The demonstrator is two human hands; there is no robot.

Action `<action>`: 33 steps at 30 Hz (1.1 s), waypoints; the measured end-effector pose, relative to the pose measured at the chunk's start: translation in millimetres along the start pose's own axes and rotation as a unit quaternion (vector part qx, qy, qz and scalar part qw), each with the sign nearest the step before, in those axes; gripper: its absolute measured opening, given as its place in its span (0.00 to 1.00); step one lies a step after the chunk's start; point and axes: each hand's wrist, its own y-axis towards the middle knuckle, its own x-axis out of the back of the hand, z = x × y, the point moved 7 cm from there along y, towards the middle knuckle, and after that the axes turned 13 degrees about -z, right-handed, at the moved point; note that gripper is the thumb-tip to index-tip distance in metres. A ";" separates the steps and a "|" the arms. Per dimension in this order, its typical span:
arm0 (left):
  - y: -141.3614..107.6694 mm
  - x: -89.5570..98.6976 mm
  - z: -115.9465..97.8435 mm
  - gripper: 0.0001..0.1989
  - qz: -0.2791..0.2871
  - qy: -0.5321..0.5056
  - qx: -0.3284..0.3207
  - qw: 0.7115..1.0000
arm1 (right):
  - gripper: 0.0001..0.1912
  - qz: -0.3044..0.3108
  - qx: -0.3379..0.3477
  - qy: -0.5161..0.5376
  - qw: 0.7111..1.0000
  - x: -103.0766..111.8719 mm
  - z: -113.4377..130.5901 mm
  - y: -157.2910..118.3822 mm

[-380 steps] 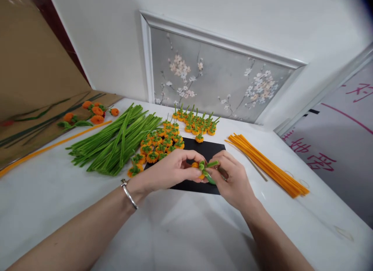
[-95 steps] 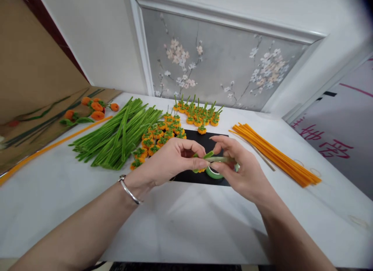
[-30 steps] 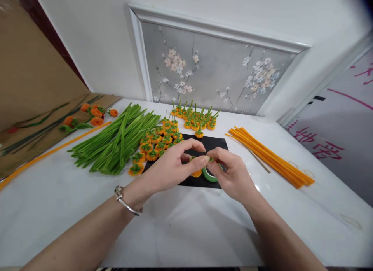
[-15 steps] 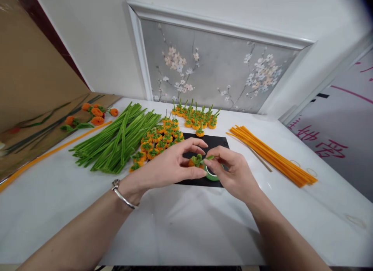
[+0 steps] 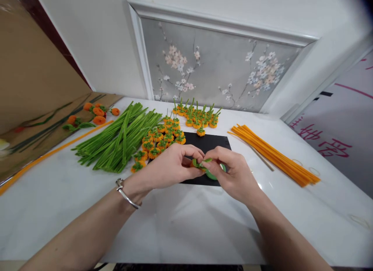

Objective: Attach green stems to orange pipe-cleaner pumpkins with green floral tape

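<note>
My left hand is closed around a small orange chenille pumpkin with a green top, mostly covered by the fingers. From the right, my right hand pinches the short green pipe cleaner on that top between thumb and index finger. Both hands are over a black board. Partly behind the right fingers lies a green ring-shaped roll. Close beyond my left hand, several like orange pumpkins with green tops stand in a group.
A pile of green pipe cleaners lies left, an orange bundle right. More stemmed pumpkins stand at the back near the wall panel. Orange chenille flowers lie on brown paper at far left. The white table runs underneath.
The fingers of my left hand have closed more tightly around the pumpkin, hiding more of it. My right fingertips have shifted slightly left on the green piece. The view has moved a little.
</note>
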 end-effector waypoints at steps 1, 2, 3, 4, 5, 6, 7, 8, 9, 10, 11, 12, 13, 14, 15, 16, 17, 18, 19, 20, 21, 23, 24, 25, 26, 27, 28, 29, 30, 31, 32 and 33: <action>0.0 -0.5 0.1 0.05 -0.001 0.001 0.002 1.000 | 0.06 -0.001 0.001 -0.002 1.000 0.0 0.4 0.1; 0.2 -0.7 -0.2 0.05 -0.002 0.001 0.003 1.000 | 0.06 -0.002 0.002 -0.004 1.000 -0.1 0.6 0.2; 0.4 -0.6 -0.6 0.04 -0.002 -0.001 0.004 1.000 | 0.06 -0.003 0.002 -0.004 1.000 0.0 0.5 0.3; 0.7 -0.4 -1.0 0.04 -0.001 -0.006 0.005 1.000 | 0.06 -0.005 0.002 -0.002 1.000 0.3 0.2 0.4; 0.9 -0.3 -1.3 0.04 0.001 -0.014 0.008 1.000 | 0.06 -0.008 0.001 -0.001 1.000 0.6 -0.3 0.5; 1.0 -0.3 -1.2 0.05 0.006 -0.023 0.014 1.000 | 0.06 -0.011 0.001 0.000 1.000 1.1 -1.0 0.7; 0.8 -0.6 -0.7 0.07 0.012 -0.029 0.021 0.999 | 0.06 -0.014 0.001 0.001 1.000 1.6 -1.8 0.8; 0.5 -0.7 0.1 0.09 0.017 -0.033 0.029 0.999 | 0.06 -0.017 0.001 0.001 1.000 2.2 -2.6 1.0; 0.2 -0.6 0.8 0.11 0.018 -0.032 0.033 0.999 | 0.06 -0.019 -0.001 0.002 1.000 2.5 -3.6 1.1; -0.1 -0.5 1.2 0.12 0.016 -0.029 0.033 0.999 | 0.05 -0.017 -0.004 0.004 1.000 2.4 -4.5 1.0; -0.2 -0.3 1.4 0.11 0.012 -0.024 0.031 0.999 | 0.05 -0.015 -0.008 0.007 1.000 2.2 -5.4 0.9; -0.2 -0.2 1.2 0.10 0.006 -0.019 0.025 0.999 | 0.05 -0.011 -0.013 0.010 1.000 1.7 -6.2 0.7; -0.1 -0.4 0.6 0.08 0.000 -0.014 0.017 1.000 | 0.04 -0.008 -0.018 0.012 1.000 1.2 -6.9 0.5; 0.0 -0.8 -0.1 0.07 -0.006 -0.009 0.010 1.000 | 0.04 -0.005 -0.022 0.011 1.000 0.8 -7.3 0.3; 0.2 -1.3 -0.6 0.06 -0.010 -0.003 0.006 1.000 | 0.04 -0.003 -0.025 0.010 1.000 0.4 -7.4 0.1; 0.4 -1.5 -1.1 0.06 -0.015 0.003 0.003 1.000 | 0.05 -0.002 -0.025 0.006 1.000 -0.1 -7.3 0.1; 0.6 -1.5 -1.6 0.05 -0.021 0.010 0.001 1.000 | 0.05 0.000 -0.024 0.002 1.000 -0.6 -7.1 0.1; 0.7 -1.4 -1.9 0.05 -0.025 0.016 0.000 1.000 | 0.05 0.002 -0.022 -0.002 1.000 -1.1 -6.9 0.1; 0.8 -1.3 -1.8 0.06 -0.029 0.019 0.002 0.999 | 0.05 0.004 -0.021 -0.006 1.000 -1.6 -6.8 0.2; 0.7 -1.2 -1.5 0.07 -0.031 0.021 0.003 0.999 | 0.06 0.006 -0.020 -0.010 1.000 -2.1 -6.9 0.3; 0.4 -1.3 -0.9 0.08 -0.030 0.021 0.004 0.999 | 0.06 0.006 -0.020 -0.014 1.000 -2.4 -7.3 0.4; -0.2 -2.2 1.0 0.10 -0.021 0.013 0.007 1.000 | 0.05 0.006 -0.022 -0.022 0.999 -2.5 -8.6 0.4; -0.4 -2.6 2.4 0.11 -0.016 0.006 0.011 1.000 | 0.05 0.004 -0.023 -0.025 0.999 -2.3 -9.1 0.3; -0.6 -3.0 4.1 0.11 -0.013 -0.001 0.017 1.000 | 0.05 0.002 -0.022 -0.028 0.999 -2.0 -9.3 0.2; -0.7 -3.2 5.9 0.12 -0.011 -0.007 0.024 1.000 | 0.05 0.000 -0.020 -0.031 0.999 -1.7 -9.4 0.1; -0.6 -3.5 7.5 0.12 -0.010 -0.013 0.032 0.999 | 0.05 -0.002 -0.019 -0.032 0.999 -1.3 -9.3 0.0; -0.5 -3.9 8.3 0.11 -0.009 -0.023 0.038 0.999 | 0.05 -0.004 -0.018 -0.034 0.999 -1.0 -9.3 -0.1; -0.4 -4.7 8.0 0.11 -0.007 -0.035 0.039 0.999 | 0.05 -0.005 -0.019 -0.035 0.999 -0.6 -9.4 -0.2; -0.3 -5.7 6.6 0.11 -0.003 -0.052 0.035 0.998 | 0.05 -0.007 -0.021 -0.037 0.999 -0.2 -9.8 -0.3; -0.2 -6.6 4.4 0.13 -0.001 -0.072 0.029 0.997 | 0.05 -0.008 -0.024 -0.037 0.999 0.1 -10.4 -0.3; -0.2 -7.0 2.0 0.15 -0.003 -0.091 0.023 0.996 | 0.05 -0.010 -0.030 -0.034 0.999 0.6 -11.2 -0.1; -0.2 -6.5 -0.2 0.17 -0.010 -0.104 0.016 0.994 | 0.04 -0.013 -0.037 -0.026 0.999 1.3 -12.2 0.1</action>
